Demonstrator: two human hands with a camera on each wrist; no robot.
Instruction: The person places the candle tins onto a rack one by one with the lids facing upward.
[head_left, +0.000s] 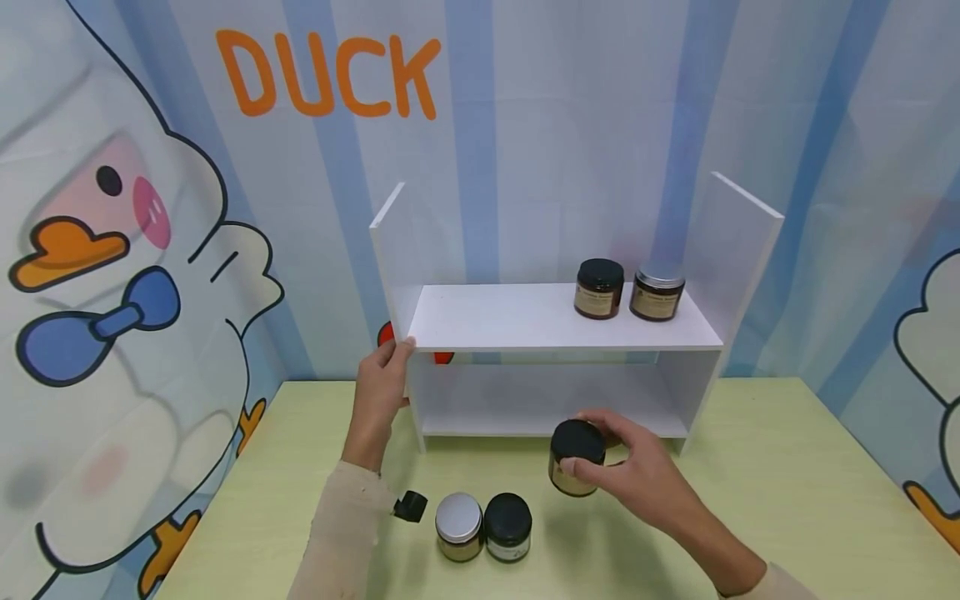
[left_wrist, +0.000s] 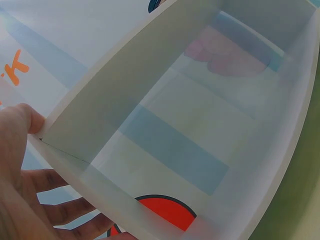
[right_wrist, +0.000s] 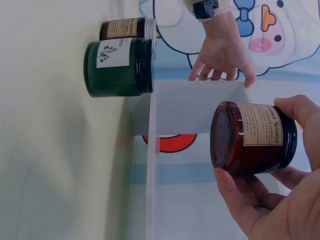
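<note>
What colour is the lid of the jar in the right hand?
Black; the jar lid shows best in the head view.

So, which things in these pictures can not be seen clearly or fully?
- Held jar: head view, the right hand covers its label and far side.
- Jars on the shelf: head view, labels too small to read.
- Left hand: left wrist view, cut off by the picture's edge; fingers partly behind the shelf's side panel.
- Silver-lid jar: right wrist view, mostly hidden by the green jar.
- Small black object beside the left sleeve: head view, too small to identify.
</note>
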